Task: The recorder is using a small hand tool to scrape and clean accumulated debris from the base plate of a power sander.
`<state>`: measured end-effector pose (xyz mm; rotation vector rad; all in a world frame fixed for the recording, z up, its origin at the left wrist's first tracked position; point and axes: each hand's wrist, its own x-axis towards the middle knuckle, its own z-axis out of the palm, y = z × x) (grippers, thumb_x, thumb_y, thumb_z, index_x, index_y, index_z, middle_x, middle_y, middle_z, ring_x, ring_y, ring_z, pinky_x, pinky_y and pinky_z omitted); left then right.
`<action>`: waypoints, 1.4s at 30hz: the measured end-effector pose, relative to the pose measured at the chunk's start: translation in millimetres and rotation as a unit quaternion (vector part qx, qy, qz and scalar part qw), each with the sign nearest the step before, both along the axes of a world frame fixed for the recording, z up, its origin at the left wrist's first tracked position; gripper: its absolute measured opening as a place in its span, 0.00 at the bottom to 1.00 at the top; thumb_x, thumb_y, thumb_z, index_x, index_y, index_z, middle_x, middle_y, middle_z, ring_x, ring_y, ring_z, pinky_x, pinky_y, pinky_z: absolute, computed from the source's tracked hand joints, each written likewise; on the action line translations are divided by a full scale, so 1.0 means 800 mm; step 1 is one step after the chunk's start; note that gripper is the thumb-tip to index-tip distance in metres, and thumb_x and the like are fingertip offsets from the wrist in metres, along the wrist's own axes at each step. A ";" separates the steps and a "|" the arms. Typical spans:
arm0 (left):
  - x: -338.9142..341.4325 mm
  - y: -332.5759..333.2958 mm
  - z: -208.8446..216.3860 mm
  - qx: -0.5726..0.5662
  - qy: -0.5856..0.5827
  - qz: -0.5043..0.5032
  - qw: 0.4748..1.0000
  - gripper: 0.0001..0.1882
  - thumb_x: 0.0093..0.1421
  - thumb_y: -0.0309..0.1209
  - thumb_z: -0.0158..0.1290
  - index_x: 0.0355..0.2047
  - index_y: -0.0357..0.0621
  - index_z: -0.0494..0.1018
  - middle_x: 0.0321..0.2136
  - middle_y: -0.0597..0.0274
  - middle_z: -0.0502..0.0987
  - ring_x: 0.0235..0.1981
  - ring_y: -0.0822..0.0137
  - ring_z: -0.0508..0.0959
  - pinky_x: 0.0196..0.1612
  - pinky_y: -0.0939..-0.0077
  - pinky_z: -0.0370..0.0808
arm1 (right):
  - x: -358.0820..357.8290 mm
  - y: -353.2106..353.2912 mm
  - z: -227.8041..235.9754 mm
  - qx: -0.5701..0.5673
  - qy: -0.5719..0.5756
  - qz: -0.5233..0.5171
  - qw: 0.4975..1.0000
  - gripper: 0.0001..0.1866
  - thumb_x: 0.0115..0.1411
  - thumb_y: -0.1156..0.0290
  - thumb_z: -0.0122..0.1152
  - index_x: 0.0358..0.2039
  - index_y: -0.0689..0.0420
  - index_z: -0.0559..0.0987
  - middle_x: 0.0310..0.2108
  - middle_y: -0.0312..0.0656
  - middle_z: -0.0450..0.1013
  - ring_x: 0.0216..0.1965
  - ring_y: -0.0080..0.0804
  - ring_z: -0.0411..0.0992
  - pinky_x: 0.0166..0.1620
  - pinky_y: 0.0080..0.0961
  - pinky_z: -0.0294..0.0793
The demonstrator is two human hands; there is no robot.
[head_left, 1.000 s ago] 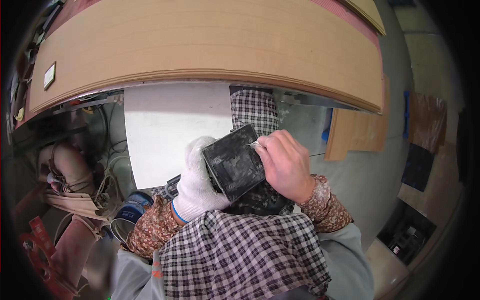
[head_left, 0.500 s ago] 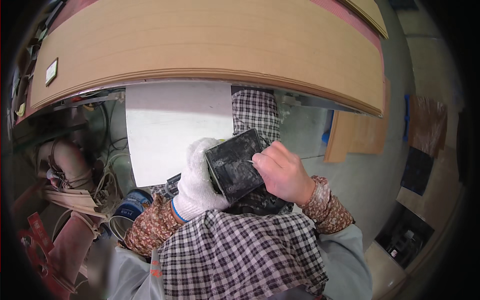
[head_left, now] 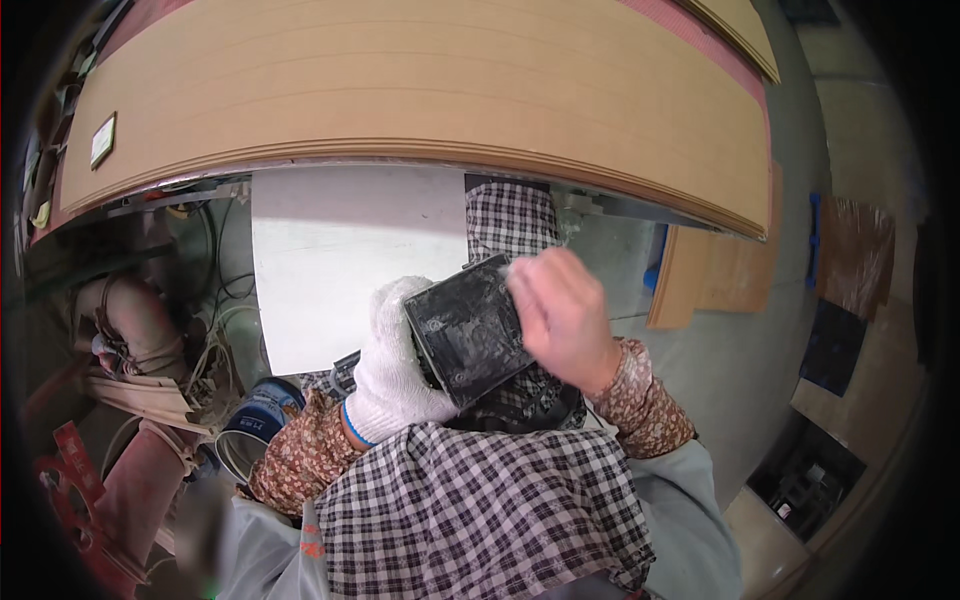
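My left hand [head_left: 392, 365], in a white knitted glove, grips a black box-shaped object [head_left: 470, 330] along its left side. The object's broad face is tilted up toward me, scuffed with pale smears, and small round marks sit near its corners. My bare right hand [head_left: 563, 318] is closed at the upper right edge of that face, fingertips against or just over it. Whatever those fingers pinch is hidden and blurred. Beneath both hands is my lap, covered by a black-and-white checked apron [head_left: 480, 510].
Stacked tan boards [head_left: 420, 90] span the far side. A white panel [head_left: 350, 260] lies below them. A blue can [head_left: 255, 425] stands by my left forearm, near cables and a reddish machine [head_left: 140, 490]. More boards [head_left: 715, 275] lean at right.
My right hand has moved up and away from me, from the face's right side to its upper right corner. The thin pale thing at its fingertips no longer shows. My left hand keeps its hold.
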<state>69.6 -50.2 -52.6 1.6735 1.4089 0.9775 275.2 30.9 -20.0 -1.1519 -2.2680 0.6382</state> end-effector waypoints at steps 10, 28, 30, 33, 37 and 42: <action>0.000 0.002 0.000 0.035 0.010 0.002 0.999 0.50 0.40 0.33 0.79 0.60 0.31 0.62 0.49 0.47 0.71 0.48 0.55 0.78 0.51 0.64 0.78 | -0.005 0.004 0.006 0.017 -0.008 -0.007 1.000 0.08 0.57 0.84 0.67 0.37 0.66 0.78 0.27 0.48 0.71 0.28 0.47 0.72 0.32 0.38 0.73; 0.006 -0.001 -0.006 0.007 -0.054 0.049 0.997 0.43 0.39 0.34 0.76 0.54 0.32 0.70 0.48 0.44 0.74 0.49 0.44 0.76 0.53 0.56 0.76 | -0.017 -0.030 0.012 -0.008 -0.005 0.100 0.995 0.09 0.53 0.83 0.63 0.36 0.61 0.78 0.25 0.41 0.68 0.27 0.38 0.71 0.27 0.31 0.75; 0.004 0.001 -0.004 0.012 -0.041 0.047 0.998 0.42 0.39 0.34 0.76 0.54 0.32 0.70 0.48 0.44 0.74 0.48 0.44 0.76 0.53 0.56 0.76 | -0.012 -0.018 0.006 0.023 -0.008 0.101 0.995 0.10 0.52 0.83 0.63 0.36 0.61 0.78 0.25 0.40 0.67 0.27 0.37 0.70 0.27 0.30 0.75; 0.000 0.000 -0.002 0.020 -0.015 0.024 0.999 0.46 0.43 0.33 0.75 0.59 0.32 0.64 0.48 0.46 0.71 0.47 0.52 0.78 0.52 0.61 0.77 | -0.014 -0.020 0.013 0.011 -0.023 0.116 0.993 0.07 0.53 0.82 0.65 0.34 0.61 0.78 0.24 0.40 0.68 0.27 0.37 0.71 0.27 0.30 0.74; 0.000 -0.001 -0.006 0.013 -0.030 0.013 0.999 0.47 0.42 0.34 0.76 0.59 0.32 0.64 0.49 0.45 0.71 0.48 0.50 0.77 0.51 0.61 0.77 | -0.018 -0.023 0.014 -0.004 0.004 0.131 0.991 0.07 0.53 0.82 0.65 0.34 0.61 0.78 0.25 0.40 0.68 0.27 0.38 0.71 0.28 0.31 0.75; 0.002 -0.001 -0.004 0.000 -0.057 0.051 0.997 0.44 0.41 0.36 0.76 0.57 0.34 0.68 0.47 0.44 0.73 0.48 0.43 0.75 0.53 0.55 0.76 | -0.027 -0.021 0.013 0.020 0.001 0.106 0.994 0.07 0.53 0.82 0.65 0.33 0.61 0.78 0.24 0.41 0.68 0.26 0.36 0.71 0.27 0.30 0.74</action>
